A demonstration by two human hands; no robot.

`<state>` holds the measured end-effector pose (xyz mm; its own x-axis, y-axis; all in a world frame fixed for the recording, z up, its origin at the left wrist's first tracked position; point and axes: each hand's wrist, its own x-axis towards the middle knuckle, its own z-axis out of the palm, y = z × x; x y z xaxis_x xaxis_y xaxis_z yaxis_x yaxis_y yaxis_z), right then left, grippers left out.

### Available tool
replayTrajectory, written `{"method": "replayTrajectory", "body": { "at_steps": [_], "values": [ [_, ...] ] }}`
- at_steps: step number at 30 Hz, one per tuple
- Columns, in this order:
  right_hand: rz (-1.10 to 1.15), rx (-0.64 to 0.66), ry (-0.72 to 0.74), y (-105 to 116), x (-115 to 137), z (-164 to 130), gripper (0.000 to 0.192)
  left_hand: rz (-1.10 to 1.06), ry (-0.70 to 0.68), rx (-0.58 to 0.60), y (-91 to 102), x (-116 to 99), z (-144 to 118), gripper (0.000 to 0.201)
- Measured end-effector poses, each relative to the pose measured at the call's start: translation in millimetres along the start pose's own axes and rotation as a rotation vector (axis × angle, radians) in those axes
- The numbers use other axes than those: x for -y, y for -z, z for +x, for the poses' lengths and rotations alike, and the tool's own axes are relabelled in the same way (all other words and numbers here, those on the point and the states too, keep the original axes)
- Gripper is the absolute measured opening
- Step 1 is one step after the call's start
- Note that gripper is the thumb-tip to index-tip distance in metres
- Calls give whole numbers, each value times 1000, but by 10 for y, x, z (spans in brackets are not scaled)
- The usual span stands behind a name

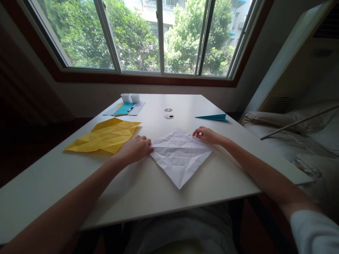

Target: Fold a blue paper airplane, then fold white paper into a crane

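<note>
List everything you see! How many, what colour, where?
white sheet: 1, white, near centre
yellow sheet: 1, yellow, left
folded paper: 1, blue, right
paper pile: 1, blue/yellow/white, far left
pen: 1, black-and-white, on pile
boxes: 2, white, by pile
discs: 2, grey, mid-table
table: 1, white, centre
window: 1, brown-framed, ahead
trees: several, green, outside
curtain: 1, dark, left
sofa: 1, cream, right
stick: 1, brown, over sofa
cabinet: 1, beige, right
sleeve: 1, pale, bottom right
left grip: 1, bare, sheet's left corner
right grip: 1, bare, sheet's right edge

Creased wht paper (181, 153) on tbl (137, 192); L fingers (147, 143) at L corner, R fingers (198, 132) at upper-R edge.
</note>
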<state>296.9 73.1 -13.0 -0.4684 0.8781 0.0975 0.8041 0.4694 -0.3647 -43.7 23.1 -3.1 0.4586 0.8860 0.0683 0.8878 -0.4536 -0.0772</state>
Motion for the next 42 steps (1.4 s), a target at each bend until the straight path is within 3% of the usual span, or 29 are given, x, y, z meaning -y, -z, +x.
{"method": "replayTrajectory", "body": {
  "at_steps": [7, 14, 24, 28, 30, 33, 37, 42],
  "values": [
    [-14, 228, -171, 197, -10, -175, 57, -82, 121, -14, -159, 86, 52, 38],
    [10, 301, -248, 153, -20, -189, 55, -314, 141, -1, -211, 159, 118, 44],
    [-12, 299, -232, 143, -47, -177, 48, -430, 155, -1, -240, 237, 143, 29],
    [-89, 343, -164, 163, -11, -200, 48, -316, 156, -144, -200, 188, 115, 26],
    [-78, 293, -122, 165, 21, -224, 64, -271, 112, -236, -158, 115, 96, 25],
    [-73, 209, 18, 148, 73, -258, 85, -282, -82, -254, -80, -42, 57, 25],
    [-129, 280, 169, 88, 160, -282, 57, -302, -360, -121, 0, -251, -8, 21],
    [-166, 182, 278, 44, 400, -303, 56, -289, -389, -39, 16, -336, -52, 24]
  ]
}}
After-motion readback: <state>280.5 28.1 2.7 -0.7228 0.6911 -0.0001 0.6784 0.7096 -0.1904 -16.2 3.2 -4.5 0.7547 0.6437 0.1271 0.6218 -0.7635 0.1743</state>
